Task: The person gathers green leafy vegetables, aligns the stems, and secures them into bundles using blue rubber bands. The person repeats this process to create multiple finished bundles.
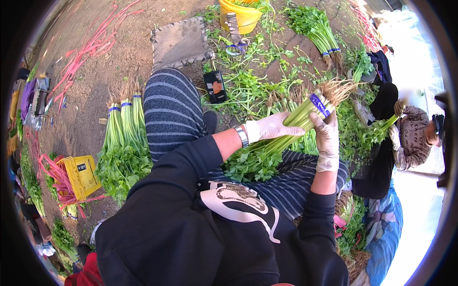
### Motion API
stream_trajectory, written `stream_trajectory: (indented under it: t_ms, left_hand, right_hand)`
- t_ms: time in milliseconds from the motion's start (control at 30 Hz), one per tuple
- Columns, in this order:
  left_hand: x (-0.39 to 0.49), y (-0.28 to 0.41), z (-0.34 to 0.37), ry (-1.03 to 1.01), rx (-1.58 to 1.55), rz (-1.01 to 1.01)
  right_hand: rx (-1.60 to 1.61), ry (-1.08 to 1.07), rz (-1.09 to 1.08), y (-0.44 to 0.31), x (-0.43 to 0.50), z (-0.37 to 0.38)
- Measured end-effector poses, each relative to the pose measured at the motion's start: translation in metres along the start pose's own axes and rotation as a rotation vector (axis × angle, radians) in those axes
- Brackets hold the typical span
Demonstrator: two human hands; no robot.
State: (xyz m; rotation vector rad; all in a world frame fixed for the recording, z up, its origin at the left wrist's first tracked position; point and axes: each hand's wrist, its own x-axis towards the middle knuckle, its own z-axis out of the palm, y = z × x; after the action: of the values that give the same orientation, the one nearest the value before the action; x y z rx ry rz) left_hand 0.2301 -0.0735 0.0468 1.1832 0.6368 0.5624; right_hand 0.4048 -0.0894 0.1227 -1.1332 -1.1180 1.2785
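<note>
Across my lap lies a bunch of leafy celery [302,116], tilted with its roots at the upper right and its leaves at the lower left. A purple-blue tape band [320,104] wraps the stalks just below the roots. My left hand [273,127], in a whitish glove, grips the stalks about midway. With its thumb beside the band, my right hand [326,136], gloved as well, holds the root end. The right fingers are partly hidden behind the bunch.
Banded celery bunches [125,143] lie left of my knee. Ahead are a phone [215,87], a tape roll [234,49], a woven mat [179,41] and a yellow bucket [241,16]. A yellow container [80,177] holds pink strips. At right, another person [411,139] holds celery.
</note>
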Motion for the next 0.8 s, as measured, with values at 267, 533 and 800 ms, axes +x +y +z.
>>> stream_trajectory:
  t_ms: [267, 533, 800]
  left_hand:
    - [0.001, 0.001, -0.006, 0.066, 0.225, 0.015]
    - [-0.001, 0.007, 0.000, 0.008, 0.122, 0.071]
    - [-0.006, 0.005, 0.017, 0.077, 0.240, 0.121]
  right_hand:
    - [-0.070, 0.037, -0.096, 0.009, 0.002, 0.004]
    - [0.216, 0.014, -0.030, 0.015, 0.002, 0.017]
    - [0.144, 0.173, -0.218, 0.017, -0.006, 0.033]
